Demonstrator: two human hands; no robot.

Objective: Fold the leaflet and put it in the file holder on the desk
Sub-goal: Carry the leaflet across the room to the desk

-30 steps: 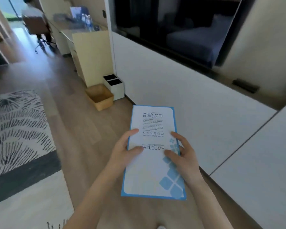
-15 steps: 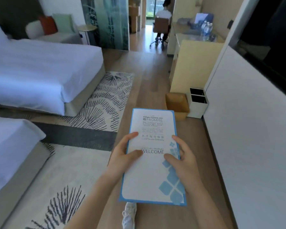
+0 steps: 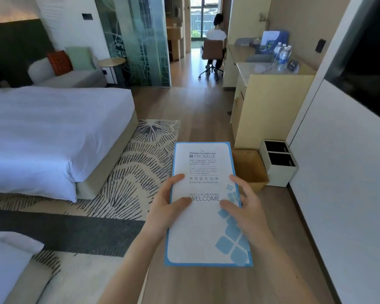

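I hold a folded white leaflet (image 3: 203, 229) with a blue border and the word WELCOME out in front of me, above the wooden floor. My left hand (image 3: 165, 207) grips its left edge, thumb on the front face. My right hand (image 3: 246, 207) grips its right edge in the same way. Far ahead on the right stands a pale yellow desk (image 3: 272, 99). On its back part sits a blue file holder (image 3: 272, 39) with papers in it, beside several water bottles (image 3: 282, 55).
A white bed (image 3: 53, 132) and a patterned rug (image 3: 136, 167) lie to the left. A wicker bin (image 3: 249, 170) and a white two-slot box (image 3: 280, 163) stand at the desk's foot. A white wall (image 3: 342, 183) runs along the right. A person sits on a chair (image 3: 213, 49) far ahead.
My view has swung left, from the right-hand wall to the room, bringing the bed, the desk and the file holder into sight. Both hands keep the same hold on the leaflet.
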